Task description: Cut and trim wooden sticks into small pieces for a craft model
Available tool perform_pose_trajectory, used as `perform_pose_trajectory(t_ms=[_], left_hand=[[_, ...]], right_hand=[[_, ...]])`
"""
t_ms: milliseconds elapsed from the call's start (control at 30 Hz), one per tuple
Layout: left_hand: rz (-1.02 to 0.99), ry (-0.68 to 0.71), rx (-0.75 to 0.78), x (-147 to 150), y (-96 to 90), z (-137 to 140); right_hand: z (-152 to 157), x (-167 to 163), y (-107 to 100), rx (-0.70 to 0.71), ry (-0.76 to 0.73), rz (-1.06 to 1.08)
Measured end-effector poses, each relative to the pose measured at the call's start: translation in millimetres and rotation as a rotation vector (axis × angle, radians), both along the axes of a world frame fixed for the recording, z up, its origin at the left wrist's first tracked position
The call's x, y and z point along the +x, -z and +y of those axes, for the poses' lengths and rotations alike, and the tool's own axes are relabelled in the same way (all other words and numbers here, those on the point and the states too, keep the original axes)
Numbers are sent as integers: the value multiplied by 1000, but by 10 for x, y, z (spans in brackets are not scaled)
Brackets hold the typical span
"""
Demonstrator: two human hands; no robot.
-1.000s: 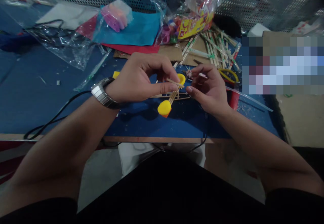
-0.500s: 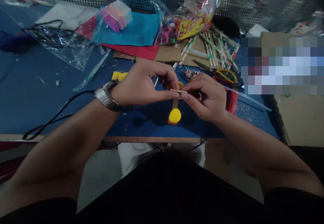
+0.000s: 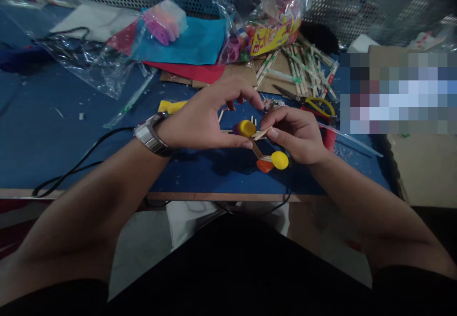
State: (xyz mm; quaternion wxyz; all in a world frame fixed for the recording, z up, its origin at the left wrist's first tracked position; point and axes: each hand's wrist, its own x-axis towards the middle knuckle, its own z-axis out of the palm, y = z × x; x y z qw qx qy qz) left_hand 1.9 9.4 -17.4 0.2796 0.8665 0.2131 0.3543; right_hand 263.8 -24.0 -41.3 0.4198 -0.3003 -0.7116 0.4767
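Note:
A small model of wooden sticks (image 3: 257, 151) with round coloured pieces at its ends hangs over the blue table. At its near end are a yellow disc (image 3: 279, 160) and an orange piece (image 3: 264, 165); a yellow-and-purple cap (image 3: 246, 128) sits at the far end. My right hand (image 3: 296, 135) pinches the model's light wooden part between thumb and fingers. My left hand (image 3: 210, 116) is open around the far cap, thumb and fingers apart; the thumb tip lies close to the sticks, and I cannot tell whether it touches them.
Yellow-handled scissors (image 3: 319, 106) and a red cylinder (image 3: 329, 140) lie to the right. Behind are several loose sticks (image 3: 302, 71), a bag of coloured pieces (image 3: 267, 37) and blue sheets (image 3: 200, 40). A yellow piece (image 3: 173, 106) and a black cable (image 3: 85, 159) lie left.
My left fingers have opened away from the wooden part. The model has turned in my right hand, its near end swinging right, and the orange piece and far cap now show more.

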Motion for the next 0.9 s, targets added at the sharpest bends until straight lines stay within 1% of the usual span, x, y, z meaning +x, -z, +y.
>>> perform_pose_trajectory(t_ms=[67, 133, 233, 333, 500, 600, 700, 900], left_hand=[[43, 3, -33, -6, 8, -20], [84, 9, -83, -5, 11, -51], [120, 50, -149, 2, 13, -90], [153, 51, -162, 8, 15, -103], [171, -30, -153, 11, 6, -89], [164, -51, -148, 6, -1, -75], [163, -65, -151, 3, -12, -65], [249, -110, -175, 10, -50, -73]], right_hand=[[9, -6, -3, -84, -27, 32], [14, -12, -6, -137, -49, 75], [19, -12, -11, -183, -68, 123], [26, 6, -10, -222, -79, 151], [58, 51, 19, -231, -81, 221], [76, 50, 33, -242, -71, 246], [82, 33, 27, -237, -102, 260], [72, 29, 9, -249, -125, 249]])
